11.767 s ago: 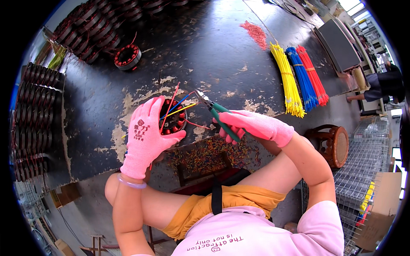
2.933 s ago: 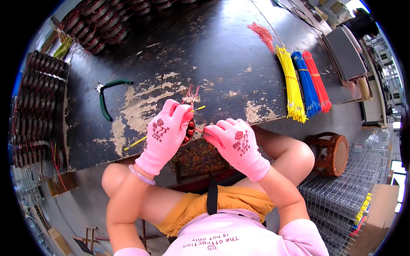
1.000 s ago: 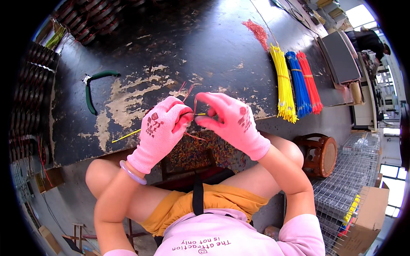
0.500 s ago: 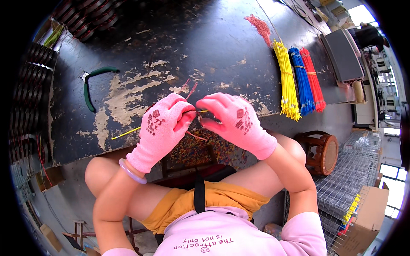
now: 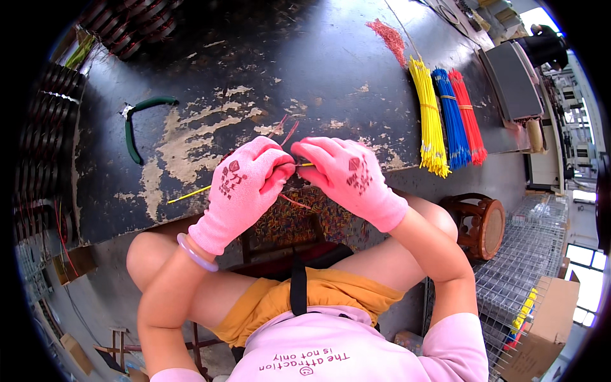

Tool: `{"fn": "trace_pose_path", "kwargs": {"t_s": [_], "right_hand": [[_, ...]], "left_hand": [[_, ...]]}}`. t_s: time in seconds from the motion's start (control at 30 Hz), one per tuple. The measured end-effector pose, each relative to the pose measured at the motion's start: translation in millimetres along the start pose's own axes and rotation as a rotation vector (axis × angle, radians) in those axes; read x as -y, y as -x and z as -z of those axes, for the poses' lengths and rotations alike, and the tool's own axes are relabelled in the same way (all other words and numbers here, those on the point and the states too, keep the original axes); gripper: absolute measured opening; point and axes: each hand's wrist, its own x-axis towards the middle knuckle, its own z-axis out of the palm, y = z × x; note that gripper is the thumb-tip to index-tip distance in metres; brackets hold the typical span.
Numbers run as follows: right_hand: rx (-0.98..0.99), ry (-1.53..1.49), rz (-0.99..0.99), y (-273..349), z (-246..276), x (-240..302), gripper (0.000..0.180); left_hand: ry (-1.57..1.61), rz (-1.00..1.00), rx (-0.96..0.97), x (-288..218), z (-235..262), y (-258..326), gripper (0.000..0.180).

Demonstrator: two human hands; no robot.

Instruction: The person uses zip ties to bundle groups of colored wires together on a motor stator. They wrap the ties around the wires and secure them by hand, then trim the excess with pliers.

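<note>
Both my hands wear pink gloves and meet over the near edge of the table. My left hand (image 5: 245, 188) is closed around a yellow wire (image 5: 189, 195), whose long end sticks out to the left. Thin dark red wires (image 5: 291, 132) poke out beyond its fingers, and another reddish strand (image 5: 294, 202) comes out below; what they join is hidden in the glove. Just to the right, my right hand (image 5: 350, 178) pinches the short yellow end between thumb and fingers. The fingertips of both hands almost touch.
Green-handled cutters (image 5: 131, 134) lie open at left on the worn black table (image 5: 318, 83). Yellow (image 5: 428, 121), blue (image 5: 451, 118) and red (image 5: 468, 118) wire bundles lie at right, near red scraps (image 5: 389, 41). Dark coils (image 5: 44, 146) are stacked at left. A wooden stool (image 5: 487, 229) stands right.
My right thumb and fingers have drawn closer together on the yellow wire's short end. My left hand keeps nearly the same place and hold.
</note>
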Motion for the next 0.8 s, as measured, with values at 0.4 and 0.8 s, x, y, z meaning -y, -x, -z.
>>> {"fn": "trace_pose_path", "kwargs": {"t_s": [0.4, 0.8], "right_hand": [[0.097, 0.12, 0.096, 0.2, 4.0, 5.6, 0.017], [-0.126, 0.355, 0.273, 1.2, -1.4, 1.6, 0.018]], "left_hand": [[0.026, 0.029, 0.004, -0.1, 0.3, 2.0, 0.011], [0.031, 0.018, 0.018, -1.7, 1.0, 0.2, 0.012]]}}
